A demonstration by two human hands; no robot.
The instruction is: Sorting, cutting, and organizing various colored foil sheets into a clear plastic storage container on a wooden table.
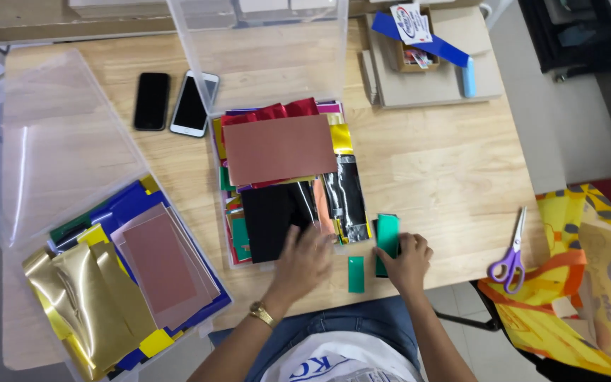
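My left hand (304,260) rests flat, fingers spread, on the near edge of a clear box (231,233) full of shiny coloured foil sheets, touching a black sheet (271,216). A brown sheet (279,148) lies on top of the pile further back. My right hand (408,262) grips a green foil piece (389,235) that stands up from the wooden table (433,177). A smaller green strip (356,274) lies flat on the table between my two hands. A gold watch is on my left wrist.
A second open clear box (51,212) at the left holds gold, blue and brown sheets. Two phones (175,102) lie at the back left. A cardboard box (426,67) sits at the back right. Purple-handled scissors (510,255) lie near the table's right edge, beside a yellow bag (581,283).
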